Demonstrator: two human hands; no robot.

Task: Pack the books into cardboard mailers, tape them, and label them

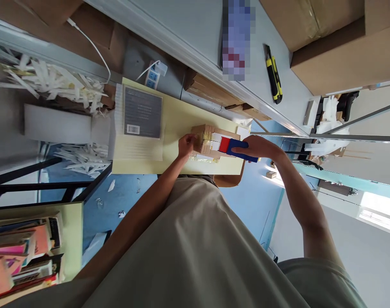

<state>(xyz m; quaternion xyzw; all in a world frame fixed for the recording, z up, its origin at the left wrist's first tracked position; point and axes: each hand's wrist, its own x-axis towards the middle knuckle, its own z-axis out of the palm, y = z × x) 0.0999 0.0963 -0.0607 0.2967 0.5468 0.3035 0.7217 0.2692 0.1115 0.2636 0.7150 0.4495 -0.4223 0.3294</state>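
A small brown cardboard parcel (205,131) lies on a pale yellow table top (175,124). Clear tape glints across the parcel's middle. My left hand (186,145) grips the parcel's left end, fingers curled against it. My right hand (258,147) is closed round a blue and red tape dispenser (234,147), which rests against the parcel's right end.
A grey book in white foam wrap (142,112) lies left of the parcel. Behind it are a power strip (152,78) and a white cable. A yellow and black utility knife (273,75) and large cardboard boxes (336,47) lie beyond. Shredded paper (50,83) is at left, stacked books (22,252) at bottom left.
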